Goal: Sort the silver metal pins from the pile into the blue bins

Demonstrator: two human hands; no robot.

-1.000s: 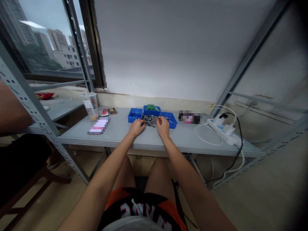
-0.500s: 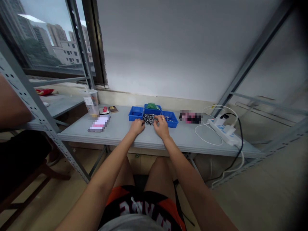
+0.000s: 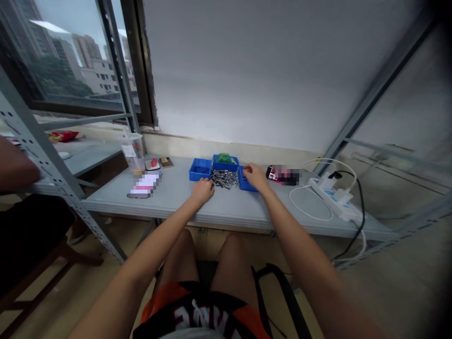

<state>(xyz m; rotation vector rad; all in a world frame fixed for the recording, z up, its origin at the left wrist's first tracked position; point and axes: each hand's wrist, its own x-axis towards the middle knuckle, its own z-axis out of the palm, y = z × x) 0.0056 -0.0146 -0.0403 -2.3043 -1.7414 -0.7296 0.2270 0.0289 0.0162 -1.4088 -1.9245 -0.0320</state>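
Note:
A heap of small, shiny, screw-like metal pieces (image 3: pixel 225 179) lies on the table between the blue trays. My left hand (image 3: pixel 202 190) rests on the tabletop at the heap's lower left, its fingers curled together; anything inside them is hidden. Over the right blue tray (image 3: pixel 248 185) is my right hand (image 3: pixel 257 178), fingers bent and drawn together, and what they hold is too small to make out. To the left stands another blue tray (image 3: pixel 195 176). The rear blue tray (image 3: pixel 229 166) contains green pieces (image 3: pixel 223 158).
A phone (image 3: pixel 144 184), a lidded plastic cup (image 3: pixel 133 153) and a small dark box (image 3: pixel 166 162) are on the left. At the right lie another phone (image 3: pixel 282 174) and a white power strip (image 3: pixel 332 197) with cables. Metal posts flank the table; another person's arm (image 3: pixel 16 162) shows far left.
My right hand has moved right, from the heap of metal pieces to over the right tray. My left hand stays beside the heap. The view has shifted slightly.

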